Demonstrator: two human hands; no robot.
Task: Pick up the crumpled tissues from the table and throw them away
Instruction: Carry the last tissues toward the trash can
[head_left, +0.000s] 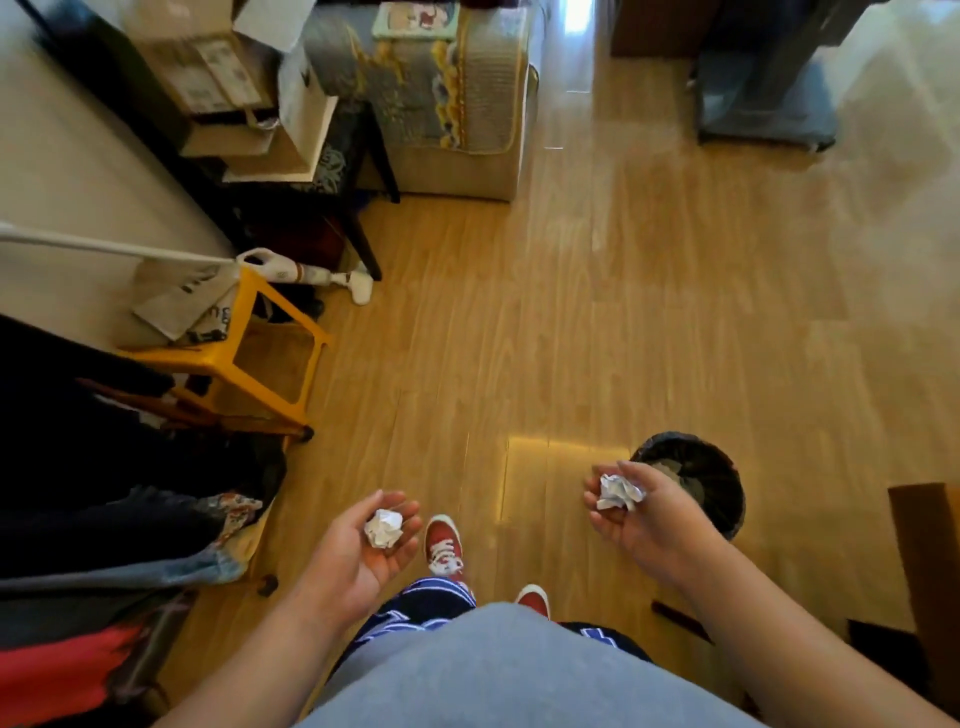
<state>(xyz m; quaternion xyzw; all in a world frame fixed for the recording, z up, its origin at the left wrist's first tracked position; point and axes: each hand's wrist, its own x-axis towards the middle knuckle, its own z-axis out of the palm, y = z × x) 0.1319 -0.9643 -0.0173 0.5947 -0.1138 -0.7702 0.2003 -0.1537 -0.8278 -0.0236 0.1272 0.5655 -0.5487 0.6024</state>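
My left hand (371, 545) is palm up, fingers curled around a white crumpled tissue (383, 528) low in the middle of the head view. My right hand (641, 512) cups a second crumpled tissue (619, 491) and hovers over the left rim of a round bin with a black liner (711, 478) that stands on the wooden floor. Some pale waste lies inside the bin. The table is out of view.
A yellow stool (249, 358) with papers on it stands to the left, beside dark clothing and a handheld vacuum (311, 275). Stacked boxes and a covered sofa end (457, 104) sit at the back. A brown furniture edge (930, 545) is right of the bin.
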